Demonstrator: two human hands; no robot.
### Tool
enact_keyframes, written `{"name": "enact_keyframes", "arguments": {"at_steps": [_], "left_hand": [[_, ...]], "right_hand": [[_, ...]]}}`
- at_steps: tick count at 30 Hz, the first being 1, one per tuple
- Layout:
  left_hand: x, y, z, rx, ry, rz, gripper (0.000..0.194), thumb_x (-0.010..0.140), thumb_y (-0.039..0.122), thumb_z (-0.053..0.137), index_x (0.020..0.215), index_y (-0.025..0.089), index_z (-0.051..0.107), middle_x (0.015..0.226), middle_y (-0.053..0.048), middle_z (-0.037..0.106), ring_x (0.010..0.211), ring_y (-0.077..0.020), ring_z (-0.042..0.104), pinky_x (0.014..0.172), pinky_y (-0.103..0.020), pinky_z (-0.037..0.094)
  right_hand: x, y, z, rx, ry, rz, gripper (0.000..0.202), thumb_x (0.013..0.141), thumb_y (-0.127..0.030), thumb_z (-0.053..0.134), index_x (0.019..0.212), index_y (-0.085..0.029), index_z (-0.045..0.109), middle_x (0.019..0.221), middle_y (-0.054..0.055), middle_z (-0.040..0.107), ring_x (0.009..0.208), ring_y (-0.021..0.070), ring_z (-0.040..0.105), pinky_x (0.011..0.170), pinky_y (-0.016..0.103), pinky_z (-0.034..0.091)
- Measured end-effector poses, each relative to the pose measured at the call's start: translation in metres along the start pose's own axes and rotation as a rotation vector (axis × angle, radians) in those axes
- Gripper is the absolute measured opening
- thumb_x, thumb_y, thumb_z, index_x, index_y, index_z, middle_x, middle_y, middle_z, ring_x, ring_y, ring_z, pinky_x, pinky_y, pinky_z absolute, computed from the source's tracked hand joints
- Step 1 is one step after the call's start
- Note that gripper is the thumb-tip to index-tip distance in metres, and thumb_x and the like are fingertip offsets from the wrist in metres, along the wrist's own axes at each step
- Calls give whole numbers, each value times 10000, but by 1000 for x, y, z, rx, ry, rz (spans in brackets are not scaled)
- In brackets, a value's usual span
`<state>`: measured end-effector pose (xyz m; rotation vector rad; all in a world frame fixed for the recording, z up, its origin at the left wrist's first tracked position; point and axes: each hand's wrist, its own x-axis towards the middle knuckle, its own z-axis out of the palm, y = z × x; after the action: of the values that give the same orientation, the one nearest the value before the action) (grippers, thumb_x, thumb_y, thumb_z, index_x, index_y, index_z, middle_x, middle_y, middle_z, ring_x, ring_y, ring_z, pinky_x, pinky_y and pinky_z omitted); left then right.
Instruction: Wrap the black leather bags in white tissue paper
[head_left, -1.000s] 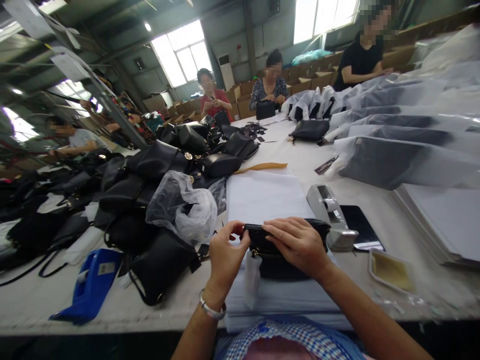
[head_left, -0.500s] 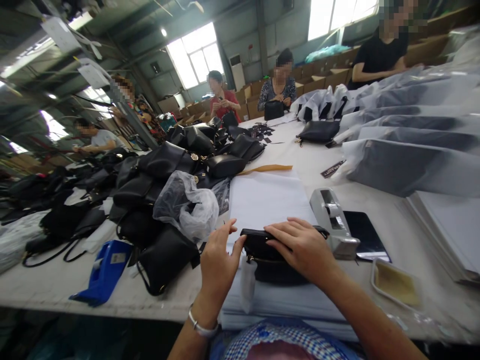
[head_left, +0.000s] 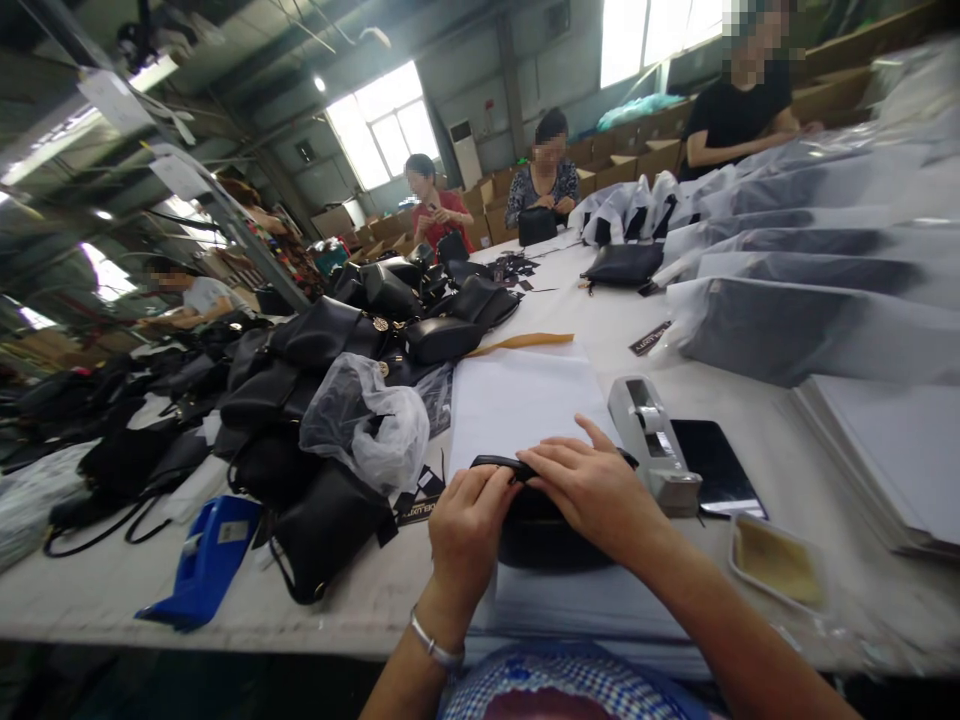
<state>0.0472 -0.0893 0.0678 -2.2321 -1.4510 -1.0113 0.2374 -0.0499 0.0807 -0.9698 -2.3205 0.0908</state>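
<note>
A black handbag [head_left: 544, 535] lies in front of me on a stack of white sheets [head_left: 525, 395]. My left hand [head_left: 472, 515] is closed, its thumb and fingers pinching the bag's dark strap near the left end of the top edge. My right hand [head_left: 589, 490] lies over the top of the bag, fingers bent round its upper edge close to the left fingertips. Both hands hide much of the bag's top. Left of them rests a crumpled clear plastic bag [head_left: 397, 435] beside a dark tag [head_left: 420, 510].
Black handbags [head_left: 330, 510] are heaped at the left, with a blue tape dispenser [head_left: 206, 565] in front. On the right are a grey tape dispenser [head_left: 652, 440], a phone [head_left: 716, 465], a shallow dish [head_left: 776, 560] and wrapped bags [head_left: 795, 330]. Several people sit or stand across the table.
My left hand has moved right and closed on the strap; it was more open at the bag's left end before. The white roll hanging there is now out of sight. The view has shifted slightly.
</note>
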Motion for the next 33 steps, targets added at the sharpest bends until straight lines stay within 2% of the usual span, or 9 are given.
{"name": "enact_keyframes", "arguments": {"at_steps": [2, 5, 8, 15, 18, 22, 25, 30, 33], "left_hand": [[0, -1, -2, -36, 17, 7, 173, 921, 153, 599, 1068, 182, 684, 952, -53, 725, 859, -164, 675, 811, -258, 516], [-3, -5, -4, -57, 50, -15, 171, 918, 135, 599, 1068, 174, 672, 974, -52, 722, 887, -151, 684, 847, -234, 503], [-4, -6, -5, -18, 40, -132, 118, 923, 177, 604, 1014, 196, 676, 955, -33, 715, 862, -146, 684, 806, -226, 492], [5, -2, -11, -115, -43, -347, 111, 938, 231, 567, 922, 211, 674, 895, -20, 700, 800, -146, 665, 732, -241, 481], [2, -10, -14, -274, 16, -487, 104, 914, 270, 599, 892, 205, 676, 857, -16, 689, 735, -135, 641, 691, -244, 493], [-15, -32, -7, -736, 119, -887, 194, 801, 335, 731, 885, 177, 657, 782, 6, 668, 694, -114, 621, 663, -228, 499], [-30, -45, 5, -1060, 177, -1140, 312, 700, 369, 808, 845, 165, 622, 740, 30, 642, 612, -73, 575, 595, -194, 459], [-43, -55, 11, -1172, 176, -1224, 413, 686, 408, 815, 966, 162, 636, 805, 6, 671, 630, -73, 599, 598, -192, 462], [-48, -60, 5, -1074, 109, -1215, 434, 741, 447, 774, 1056, 170, 662, 977, -50, 712, 812, -128, 665, 702, -223, 504]], "right_hand": [[-1, 1, 1, -21, 26, 0, 246, 945, -208, 610, 1188, -227, 645, 1095, 36, 726, 1062, 227, 640, 1147, 546, 226], [-3, 3, 3, -39, 13, -1, 278, 940, -223, 617, 1217, -214, 635, 1105, 56, 723, 993, 219, 658, 1042, 460, 383], [-3, 3, 4, -53, -9, 20, 308, 932, -265, 633, 1233, -203, 627, 1082, 70, 730, 938, 224, 668, 890, 390, 472], [11, 11, -6, -69, -117, 33, 490, 833, -384, 741, 1279, -233, 604, 997, 65, 755, 864, 249, 701, 754, 361, 520], [15, 15, -5, -72, -127, 31, 498, 807, -398, 767, 1258, -239, 628, 948, 60, 764, 862, 250, 708, 817, 386, 523], [15, 18, 1, -31, -148, 77, 451, 812, -403, 768, 1225, -263, 655, 988, 52, 764, 915, 236, 711, 1025, 477, 437], [16, 18, 6, 4, -174, 96, 417, 818, -406, 765, 1199, -268, 667, 1021, 47, 759, 937, 225, 708, 1069, 498, 404], [0, 33, 3, 61, -42, 46, 431, 845, -412, 733, 1237, -263, 632, 1078, 43, 738, 975, 219, 692, 1132, 520, 344], [-26, 46, -2, 169, 107, 209, 542, 855, -414, 710, 1352, -273, 543, 1273, 73, 653, 1147, 260, 625, 1116, 511, 387]]}}
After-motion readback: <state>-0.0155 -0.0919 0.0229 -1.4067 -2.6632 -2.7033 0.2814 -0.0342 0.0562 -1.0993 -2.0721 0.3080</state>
